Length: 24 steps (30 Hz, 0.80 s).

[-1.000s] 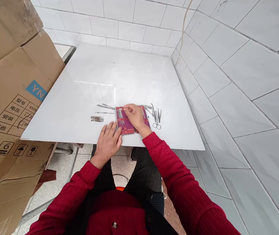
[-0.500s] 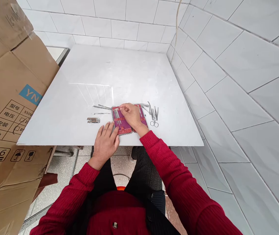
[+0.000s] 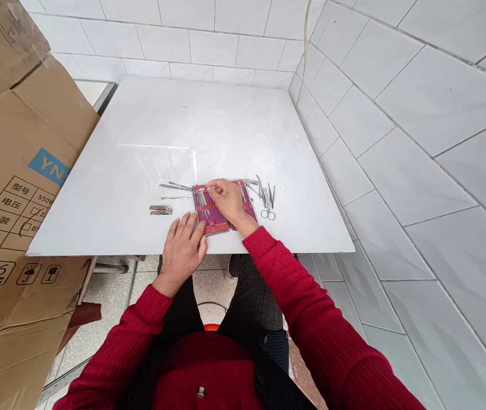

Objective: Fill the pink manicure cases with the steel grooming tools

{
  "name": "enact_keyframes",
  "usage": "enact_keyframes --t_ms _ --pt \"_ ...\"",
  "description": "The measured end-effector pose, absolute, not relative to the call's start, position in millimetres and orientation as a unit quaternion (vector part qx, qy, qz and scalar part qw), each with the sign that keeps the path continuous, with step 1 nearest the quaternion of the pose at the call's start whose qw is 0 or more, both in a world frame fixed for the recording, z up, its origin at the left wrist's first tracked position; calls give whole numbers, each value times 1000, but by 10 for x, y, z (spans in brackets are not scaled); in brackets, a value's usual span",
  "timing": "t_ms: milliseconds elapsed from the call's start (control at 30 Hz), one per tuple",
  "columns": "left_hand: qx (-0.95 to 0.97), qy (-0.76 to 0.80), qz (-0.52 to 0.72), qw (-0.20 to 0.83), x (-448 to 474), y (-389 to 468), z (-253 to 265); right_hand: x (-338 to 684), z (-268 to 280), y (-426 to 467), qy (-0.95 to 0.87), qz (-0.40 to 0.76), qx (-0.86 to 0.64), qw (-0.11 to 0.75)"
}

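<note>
Setting: one pale, glossy worktop (image 3: 226,125), its far edge against the white tiled wall (image 3: 217,48), its right edge along the tiled side wall (image 3: 396,142). A cardboard box (image 3: 16,131) stands along the left edge. The bare surface runs back from the tools to the far wall, and we note the widest open room there.

Item: one red-and-purple case (image 3: 217,226), lying open just inside the worktop's front edge, slim metal tools (image 3: 202,199) lying in its left half.

Left hand (image 3: 183,247): palm down over the front edge, fingers slightly spread, fingertips at the case's near left corner.

Right hand (image 3: 228,199): above the case, thumb and forefinger brought together over its left half; whether they pinch a tool we cannot tell.

Loose, left of case: one nail clipper (image 3: 160,210), well in from the left edge; thin metal tools (image 3: 178,186) beyond it, pointing toward the case.

Loose, right of case: scissors (image 3: 268,214) and nippers (image 3: 259,188), grouped just beside it.
</note>
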<state>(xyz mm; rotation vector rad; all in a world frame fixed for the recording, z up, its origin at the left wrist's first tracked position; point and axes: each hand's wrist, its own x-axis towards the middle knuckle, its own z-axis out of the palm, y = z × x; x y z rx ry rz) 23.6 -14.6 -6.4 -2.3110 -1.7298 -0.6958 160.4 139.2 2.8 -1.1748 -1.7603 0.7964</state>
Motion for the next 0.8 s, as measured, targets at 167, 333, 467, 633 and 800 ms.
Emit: enact_keyframes --t_ms 167,333,467,633,800 --pt "-779 -577 -227 96 234 -145 -64 1607 20 1398 -707 317 -468 426" --pt "-778 -578 -227 95 237 -145 -62 1606 5 1400 -710 308 -474 420" --pt "-779 -578 -225 94 237 -145 -59 1606 7 1398 -709 310 -471 423" --pt "-780 -577 -218 110 236 -144 -59 1608 5 1398 -708 312 -470 424" --pt "-781 -573 -222 113 235 -141 -67 1610 -23 1410 -708 310 -458 440"
